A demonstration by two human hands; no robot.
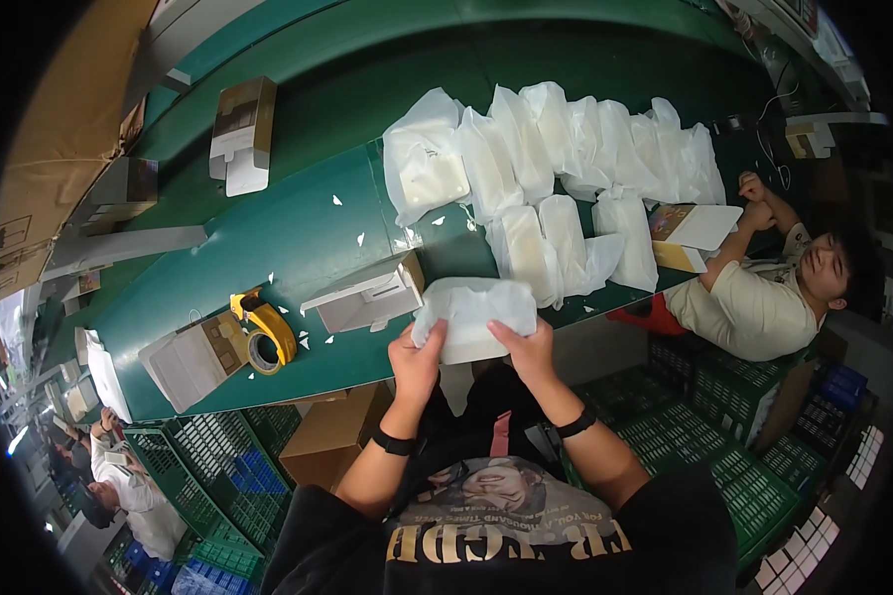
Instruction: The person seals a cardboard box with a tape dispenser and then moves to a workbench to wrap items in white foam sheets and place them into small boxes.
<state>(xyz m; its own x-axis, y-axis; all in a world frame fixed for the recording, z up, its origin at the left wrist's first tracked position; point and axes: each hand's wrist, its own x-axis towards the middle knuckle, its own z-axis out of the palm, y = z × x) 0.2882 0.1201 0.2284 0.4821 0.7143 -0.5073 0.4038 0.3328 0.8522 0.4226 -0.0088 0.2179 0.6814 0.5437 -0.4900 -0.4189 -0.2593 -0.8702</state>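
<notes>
Close to the body: black bands (395,442) ringed both wrists.
Left hand (414,363): grasped the left side of a wrapped packet (478,322), thumb on top; the fingers beneath were hidden.
Right hand (528,349): grasped the packet's right side, its thumb likewise on top.
Packet's place: it was held at the near edge of the green table (313,233).
Packet's look: white and roughly rectangular, in milky, half-sheer wrapping, creased and uneven along the far side and smoother toward the near side.
Left of the packet: an open carton (367,296) showed its pale inside; farther left, a yellow tape dispenser (271,335) lay just beside a second carton (191,363).
Right, near edge: a third carton (687,230) had its white flap open, close to a seated co-worker (764,302).
Beyond the hands: white scraps (360,239) dotted the surface; similar wrapped packets (566,129) lay in two uneven rows.
Far left: a brown-and-white carton (243,134) stood with its flap open.
</notes>
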